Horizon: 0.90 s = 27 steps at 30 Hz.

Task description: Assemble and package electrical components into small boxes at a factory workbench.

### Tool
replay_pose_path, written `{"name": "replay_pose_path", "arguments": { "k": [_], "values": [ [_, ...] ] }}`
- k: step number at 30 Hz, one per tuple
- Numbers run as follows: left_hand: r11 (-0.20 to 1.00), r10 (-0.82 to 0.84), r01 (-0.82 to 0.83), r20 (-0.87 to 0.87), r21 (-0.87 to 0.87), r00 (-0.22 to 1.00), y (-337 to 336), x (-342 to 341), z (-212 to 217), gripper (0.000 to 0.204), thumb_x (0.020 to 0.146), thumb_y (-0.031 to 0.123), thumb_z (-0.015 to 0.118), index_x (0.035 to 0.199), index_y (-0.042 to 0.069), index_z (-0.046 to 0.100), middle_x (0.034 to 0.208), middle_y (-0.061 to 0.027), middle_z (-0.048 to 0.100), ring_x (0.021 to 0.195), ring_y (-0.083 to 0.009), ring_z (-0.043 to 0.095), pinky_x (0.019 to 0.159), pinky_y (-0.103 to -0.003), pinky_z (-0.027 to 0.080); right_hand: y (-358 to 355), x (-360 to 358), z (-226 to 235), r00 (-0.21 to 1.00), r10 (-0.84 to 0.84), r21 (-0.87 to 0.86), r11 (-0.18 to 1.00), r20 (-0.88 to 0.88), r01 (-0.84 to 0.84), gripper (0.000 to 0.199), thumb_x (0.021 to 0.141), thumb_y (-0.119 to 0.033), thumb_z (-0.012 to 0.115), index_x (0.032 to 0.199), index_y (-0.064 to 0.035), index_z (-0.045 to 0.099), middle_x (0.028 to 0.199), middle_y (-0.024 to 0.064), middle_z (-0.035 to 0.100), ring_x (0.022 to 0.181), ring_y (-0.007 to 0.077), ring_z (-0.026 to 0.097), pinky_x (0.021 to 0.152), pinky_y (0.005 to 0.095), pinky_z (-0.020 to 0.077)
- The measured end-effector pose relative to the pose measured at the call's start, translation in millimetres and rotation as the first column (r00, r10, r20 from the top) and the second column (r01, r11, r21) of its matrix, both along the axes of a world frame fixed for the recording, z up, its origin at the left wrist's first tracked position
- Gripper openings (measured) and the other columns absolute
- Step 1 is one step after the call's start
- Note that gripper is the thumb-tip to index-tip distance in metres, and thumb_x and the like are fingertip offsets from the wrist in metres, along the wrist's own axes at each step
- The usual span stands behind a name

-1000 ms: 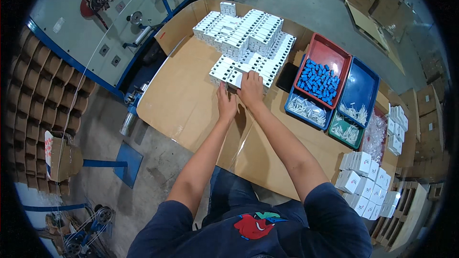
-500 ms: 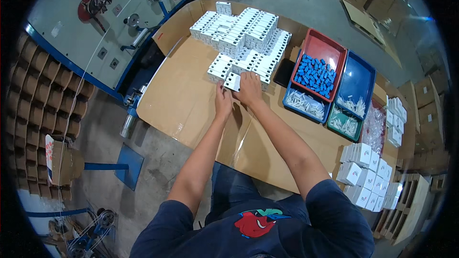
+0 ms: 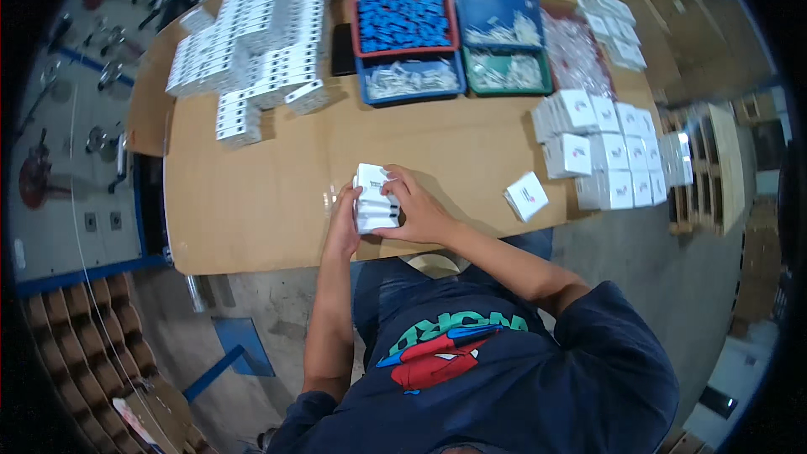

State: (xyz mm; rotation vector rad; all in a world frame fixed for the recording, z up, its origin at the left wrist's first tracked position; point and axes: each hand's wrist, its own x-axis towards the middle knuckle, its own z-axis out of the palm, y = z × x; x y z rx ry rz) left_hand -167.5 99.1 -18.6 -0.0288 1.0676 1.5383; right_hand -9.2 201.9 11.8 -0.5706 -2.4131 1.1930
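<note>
Mid-frame, just above the cardboard's near edge, left hand (image 3: 343,223) and right hand (image 3: 424,212) clasp white blocks (image 3: 371,180), seemingly light, stiff, slightly slick (best gripped, from where I stand, by opposite sides).

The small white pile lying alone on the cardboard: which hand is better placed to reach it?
Probably the right hand: it is nearer the small white pile, while the left hand is beyond the white pieces both hold.
</note>
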Motion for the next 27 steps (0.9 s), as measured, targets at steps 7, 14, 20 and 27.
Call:
{"name": "replay_pose_path", "arguments": {
  "k": [7,14,20,27],
  "values": [
    [0.992,-0.086,-0.016,-0.771,-0.124,0.631,37.5,32.7,-6.3,0.025,0.094,0.017,0.061,0.115,0.003,0.065,0.109,-0.0098,0.066,0.099,-0.0170,0.061,0.086,-0.030,0.048,15.7,33.4,-32.4,0.990,-0.142,0.159,0.977,0.006,0.139,0.055,0.068,-0.026,0.087,0.103,-0.0048,0.051,0.133,0.0192,0.046,0.128,0.0404,0.048,0.098,0.0466,0.0464],
    [0.975,-0.184,-0.087,-0.967,-0.202,0.178,35.8,5.9,-25.7,0.027,0.091,0.023,0.069,0.111,0.004,0.070,0.108,-0.0133,0.068,0.102,-0.0249,0.062,0.092,-0.037,0.048,10.9,25.2,-24.2,0.961,-0.233,-0.126,0.960,0.146,0.252,0.064,0.068,-0.030,0.088,0.115,-0.0060,0.053,0.124,0.0165,0.048,0.111,0.0368,0.058,0.089,0.0433,0.0509],
    [0.947,-0.311,-0.094,-0.950,-0.309,-0.012,28.4,5.2,-15.0,0.028,0.091,0.025,0.070,0.112,0.006,0.071,0.114,-0.0126,0.067,0.113,-0.0302,0.057,0.098,-0.040,0.044,23.9,46.7,-34.6,0.935,-0.348,-0.124,0.927,0.062,0.353,0.075,0.068,-0.035,0.089,0.128,-0.0080,0.052,0.124,0.0164,0.049,0.109,0.0359,0.059,0.089,0.0432,0.0510],
    [0.953,-0.286,-0.126,-0.955,-0.275,-0.080,25.8,15.4,-3.3,0.030,0.093,0.024,0.066,0.118,0.008,0.068,0.115,-0.0109,0.066,0.114,-0.0300,0.056,0.106,-0.045,0.035,36.8,89.2,-39.6,0.895,-0.437,0.206,0.887,0.093,0.412,0.062,0.073,-0.032,0.085,0.124,-0.0074,0.059,0.133,0.0191,0.048,0.124,0.0387,0.049,0.100,0.0457,0.0451]
  ]
}}
